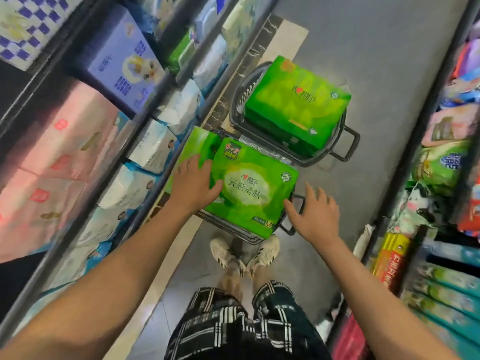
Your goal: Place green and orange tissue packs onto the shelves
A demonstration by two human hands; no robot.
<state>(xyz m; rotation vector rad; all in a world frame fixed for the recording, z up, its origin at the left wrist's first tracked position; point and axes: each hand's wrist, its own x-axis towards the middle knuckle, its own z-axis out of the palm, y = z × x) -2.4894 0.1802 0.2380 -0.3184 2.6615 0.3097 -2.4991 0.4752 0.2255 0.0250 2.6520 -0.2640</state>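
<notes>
A person's left hand point(193, 181) rests with fingers spread on a green tissue pack point(253, 188) lying atop the near shopping basket point(288, 227) on the aisle floor, the right hand point(315, 213) relaxed, empty, just beside the pack.

Shop aisle: stocked shelves point(109, 141) of packaged tissue down the left of the frame, more packaged goods point(441, 162) on the right, two shopping baskets point(348, 144) on the grey floor point(376, 61) between.
</notes>
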